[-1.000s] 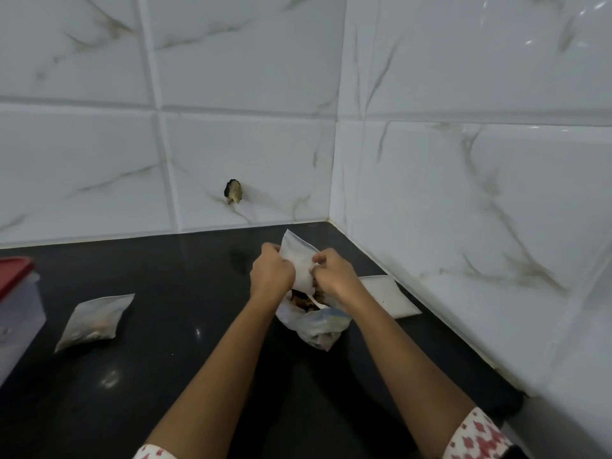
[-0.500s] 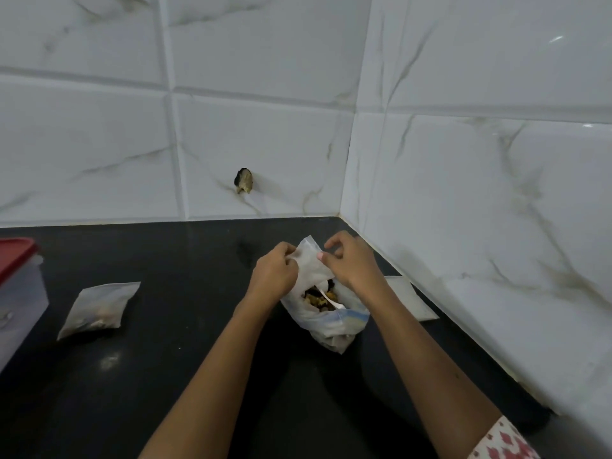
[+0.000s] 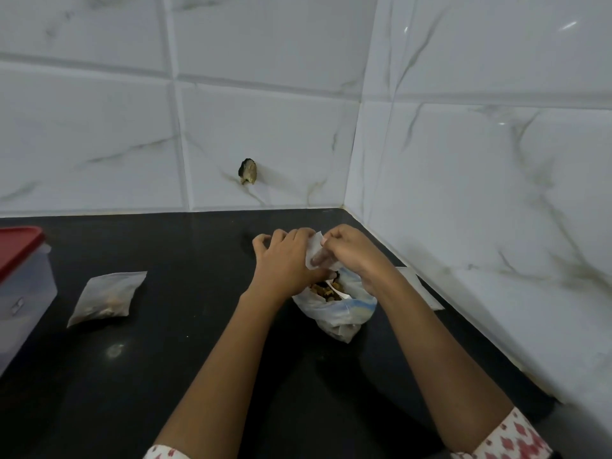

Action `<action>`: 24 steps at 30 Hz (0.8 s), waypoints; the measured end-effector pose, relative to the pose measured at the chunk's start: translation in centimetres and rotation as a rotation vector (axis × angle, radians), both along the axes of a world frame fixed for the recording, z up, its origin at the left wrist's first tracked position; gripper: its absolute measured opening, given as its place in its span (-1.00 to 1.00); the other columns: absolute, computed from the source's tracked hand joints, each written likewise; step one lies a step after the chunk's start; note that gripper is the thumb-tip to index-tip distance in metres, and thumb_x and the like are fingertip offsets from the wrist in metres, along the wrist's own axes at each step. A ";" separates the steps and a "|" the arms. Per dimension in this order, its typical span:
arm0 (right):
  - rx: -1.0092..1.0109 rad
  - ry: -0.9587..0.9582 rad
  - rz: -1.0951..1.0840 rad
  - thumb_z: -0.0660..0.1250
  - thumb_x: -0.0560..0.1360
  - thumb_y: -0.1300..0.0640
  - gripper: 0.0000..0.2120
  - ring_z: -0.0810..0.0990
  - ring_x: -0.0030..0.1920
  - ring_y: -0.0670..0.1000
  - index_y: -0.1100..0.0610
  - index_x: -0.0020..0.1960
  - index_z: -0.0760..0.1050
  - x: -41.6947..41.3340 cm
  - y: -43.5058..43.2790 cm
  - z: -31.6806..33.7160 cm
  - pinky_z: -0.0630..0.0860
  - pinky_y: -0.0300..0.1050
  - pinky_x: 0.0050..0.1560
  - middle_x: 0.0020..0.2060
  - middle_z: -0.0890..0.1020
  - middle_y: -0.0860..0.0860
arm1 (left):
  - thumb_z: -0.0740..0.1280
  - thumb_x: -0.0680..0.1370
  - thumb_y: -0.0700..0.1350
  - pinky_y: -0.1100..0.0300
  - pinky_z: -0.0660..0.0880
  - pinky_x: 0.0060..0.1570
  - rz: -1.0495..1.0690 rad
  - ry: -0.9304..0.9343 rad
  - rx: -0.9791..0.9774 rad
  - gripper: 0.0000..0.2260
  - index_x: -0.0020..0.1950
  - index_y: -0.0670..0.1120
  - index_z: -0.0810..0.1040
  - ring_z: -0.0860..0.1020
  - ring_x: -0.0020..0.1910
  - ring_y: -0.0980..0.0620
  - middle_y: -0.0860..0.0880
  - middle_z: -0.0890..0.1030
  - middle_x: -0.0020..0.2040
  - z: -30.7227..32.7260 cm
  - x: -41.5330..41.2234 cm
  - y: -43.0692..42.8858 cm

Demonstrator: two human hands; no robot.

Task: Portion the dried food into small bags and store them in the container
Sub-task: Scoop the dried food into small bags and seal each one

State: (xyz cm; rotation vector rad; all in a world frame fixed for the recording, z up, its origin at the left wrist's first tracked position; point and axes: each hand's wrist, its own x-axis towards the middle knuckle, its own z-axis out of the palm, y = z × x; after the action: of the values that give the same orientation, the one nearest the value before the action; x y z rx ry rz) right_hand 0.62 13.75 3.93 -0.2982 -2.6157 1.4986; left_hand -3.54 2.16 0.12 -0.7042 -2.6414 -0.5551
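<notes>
Over the black tabletop (image 3: pixel 198 342), near the tiled corner, the left hand (image 3: pixel 281 260) and right hand (image 3: pixel 356 256) are each closing their grip on the small bag (image 3: pixel 314 251), pinching it just above the open large bag (image 3: pixel 341 314) of dried food (image 3: pixel 326 291). A filled bag (image 3: pixel 106 298) is lying well apart at the left, near the red-lidded container (image 3: pixel 23 289).

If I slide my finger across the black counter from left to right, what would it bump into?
Red-lidded container → filled bag → left hand → small bag pinched by both hands → right hand → flat empty bag by the wall.
</notes>
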 end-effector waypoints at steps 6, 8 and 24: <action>0.007 0.152 -0.099 0.20 0.56 0.09 -0.91 0.58 -0.11 -0.02 0.08 -0.03 0.45 1.0 0.4 0.4 0.47 -0.19 -0.12 -0.04 0.62 0.07 | 0.30 0.45 0.26 0.07 0.17 0.24 -0.041 -0.067 0.101 -0.44 0.37 0.04 0.38 0.35 0.30 0.03 0.07 0.49 0.28 0.3 -0.4 -1.4; 0.317 0.047 -0.095 0.24 0.54 0.05 -0.78 0.58 -0.03 0.07 0.19 0.04 0.50 1.9 0.8 0.7 0.48 -0.09 -0.08 0.02 0.61 0.12 | 0.32 0.44 0.24 0.04 0.21 0.27 -0.073 -0.146 0.162 -0.39 0.41 0.00 0.33 0.33 0.33 -0.01 0.03 0.45 0.33 0.4 -0.5 -1.9; 0.378 0.116 0.199 0.18 0.51 0.34 -0.63 0.54 0.00 0.01 -0.02 0.18 0.52 2.7 0.6 -0.4 0.49 -0.14 0.01 0.11 0.58 0.02 | 0.42 0.31 0.25 0.34 0.46 0.06 -0.313 -0.395 0.350 -0.46 0.19 0.03 0.52 0.52 0.03 0.11 0.07 0.59 0.02 0.3 0.2 -3.0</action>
State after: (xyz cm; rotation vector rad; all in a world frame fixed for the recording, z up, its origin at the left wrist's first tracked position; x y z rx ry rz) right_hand 3.29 14.37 3.55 0.0839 -2.8222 0.9943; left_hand -3.38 -0.80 0.38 -0.9819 -2.6753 -1.3297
